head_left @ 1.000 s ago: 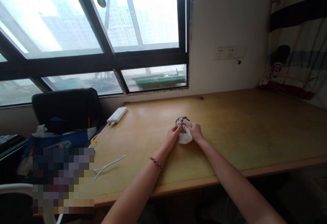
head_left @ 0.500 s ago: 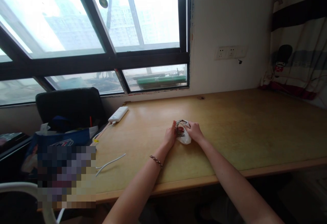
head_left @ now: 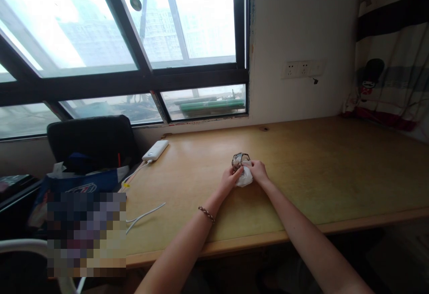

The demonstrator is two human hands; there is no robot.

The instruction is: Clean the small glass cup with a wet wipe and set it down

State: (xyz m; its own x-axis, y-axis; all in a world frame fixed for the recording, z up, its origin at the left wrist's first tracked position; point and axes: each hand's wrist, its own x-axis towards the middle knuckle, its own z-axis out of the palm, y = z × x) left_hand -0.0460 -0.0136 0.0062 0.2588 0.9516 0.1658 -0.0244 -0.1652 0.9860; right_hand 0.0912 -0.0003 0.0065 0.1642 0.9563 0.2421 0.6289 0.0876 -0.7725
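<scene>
Over the middle of the desk, a crumpled white piece (head_left: 245,178), thin like a plastic bag or tissue, is between my two hands. A dark-and-light patterned loop (head_left: 240,154) rises at its far side, with part of the white material inside the ring. My left hand (head_left: 230,178) is closed at the left edge of the bundle, thumb pressed on the white material near the loop. My right hand (head_left: 258,171) pinches the white material from the right. The loop's exact kind is too small to make out. A braided bracelet (head_left: 207,214) circles my left wrist.
The wooden desk (head_left: 318,169) spreads around my hands. At its left stand a white power bank (head_left: 155,150) and a loose white cable (head_left: 145,214). Beyond the left edge are a blue bag (head_left: 77,182) and a black chair (head_left: 92,140). A wall socket (head_left: 303,69) is behind.
My left thumb has come down from upright onto the white material. The loop has turned and shows more fully at the far side, and the red spot inside it is no longer visible.
</scene>
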